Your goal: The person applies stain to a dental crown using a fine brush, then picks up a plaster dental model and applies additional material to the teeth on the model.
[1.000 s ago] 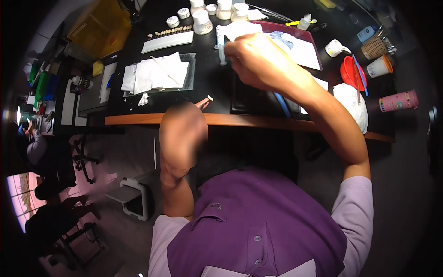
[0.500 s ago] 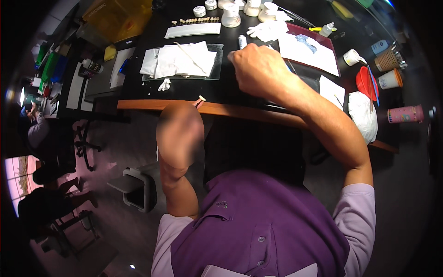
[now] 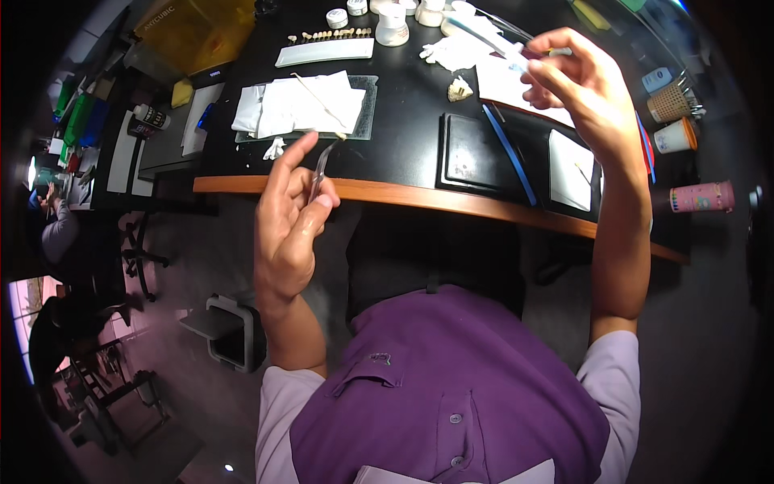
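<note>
Right hand (image 3: 587, 95) moved rightward | syringe (image 3: 488, 37) — in its grip, jutting leftward | left hand (image 3: 287, 224) — pinching tweezers (image 3: 322, 164)

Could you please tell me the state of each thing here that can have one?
Left hand: fingers closed on curved tool
Curved tool: held, small pale piece at its tip
Right hand: fingers closed on syringe
Syringe: held tilted
White sheets: overlapping, lying on glass plate
Blue tool: lying on desk
Bin: open
</note>
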The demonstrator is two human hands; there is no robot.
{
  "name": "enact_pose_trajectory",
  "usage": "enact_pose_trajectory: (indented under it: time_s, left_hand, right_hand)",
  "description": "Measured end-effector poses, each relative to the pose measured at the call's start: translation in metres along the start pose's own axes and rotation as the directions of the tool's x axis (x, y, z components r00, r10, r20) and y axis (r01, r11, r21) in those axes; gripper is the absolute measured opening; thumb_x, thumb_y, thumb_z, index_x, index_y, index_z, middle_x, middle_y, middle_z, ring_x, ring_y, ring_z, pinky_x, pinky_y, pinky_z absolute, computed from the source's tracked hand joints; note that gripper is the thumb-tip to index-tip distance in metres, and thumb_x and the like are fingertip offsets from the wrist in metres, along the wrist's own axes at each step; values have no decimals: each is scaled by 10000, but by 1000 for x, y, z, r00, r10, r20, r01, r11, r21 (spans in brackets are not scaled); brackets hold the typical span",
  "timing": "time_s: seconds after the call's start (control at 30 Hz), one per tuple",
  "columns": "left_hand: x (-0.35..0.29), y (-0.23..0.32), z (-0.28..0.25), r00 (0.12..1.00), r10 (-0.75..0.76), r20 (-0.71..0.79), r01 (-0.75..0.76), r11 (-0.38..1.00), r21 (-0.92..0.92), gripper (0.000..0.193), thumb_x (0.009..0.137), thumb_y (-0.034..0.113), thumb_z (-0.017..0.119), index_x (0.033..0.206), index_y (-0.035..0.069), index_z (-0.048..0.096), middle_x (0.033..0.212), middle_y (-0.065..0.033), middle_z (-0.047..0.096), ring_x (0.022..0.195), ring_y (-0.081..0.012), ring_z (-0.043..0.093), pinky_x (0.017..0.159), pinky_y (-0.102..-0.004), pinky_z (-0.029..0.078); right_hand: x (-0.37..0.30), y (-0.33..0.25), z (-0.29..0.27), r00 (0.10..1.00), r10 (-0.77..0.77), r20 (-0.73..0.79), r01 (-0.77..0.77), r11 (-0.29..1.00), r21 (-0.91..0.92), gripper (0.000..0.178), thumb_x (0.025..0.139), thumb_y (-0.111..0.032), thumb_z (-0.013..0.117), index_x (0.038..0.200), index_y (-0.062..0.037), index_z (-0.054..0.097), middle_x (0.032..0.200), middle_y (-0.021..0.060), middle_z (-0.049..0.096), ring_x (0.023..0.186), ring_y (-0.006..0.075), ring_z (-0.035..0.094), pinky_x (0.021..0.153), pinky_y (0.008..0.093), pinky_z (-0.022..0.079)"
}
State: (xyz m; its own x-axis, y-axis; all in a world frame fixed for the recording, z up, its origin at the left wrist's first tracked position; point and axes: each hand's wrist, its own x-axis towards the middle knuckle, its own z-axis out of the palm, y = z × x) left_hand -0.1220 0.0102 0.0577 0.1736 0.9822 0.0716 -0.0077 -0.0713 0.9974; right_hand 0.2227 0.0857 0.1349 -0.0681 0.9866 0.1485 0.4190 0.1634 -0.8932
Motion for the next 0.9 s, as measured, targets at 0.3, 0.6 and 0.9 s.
enact_pose_trajectory:
  time_s: [0.3,0.6,0.9]
  left_hand:
    - [69,-3,18,983,117,145,-139,978,156,269,891,-23,611,1150,40,577,898,-16,541,760,-39,472,687,-215,402]
    - [145,-12,56,947,269,174,-306,598,741,270,757,202,884,1004,111,824,814,-48,508,706,-178,520,679,-331,478]
    - [171,-32,92,926,288,244,-367,540,758,299,715,294,935,951,132,848,884,-118,596,866,-258,627,809,-386,526]
  right_hand:
    - [-73,41,-30,997,40,59,-65,840,539,605,958,-80,683,1468,54,385,1175,202,632,890,226,722,755,291,625]
    - [-121,50,-47,999,24,47,-46,827,561,668,989,-65,607,1545,103,276,1287,222,561,814,209,705,686,299,628]
    - [-148,66,-56,997,46,54,-69,790,609,621,993,-33,575,1525,135,302,1384,283,540,806,250,720,678,356,653]
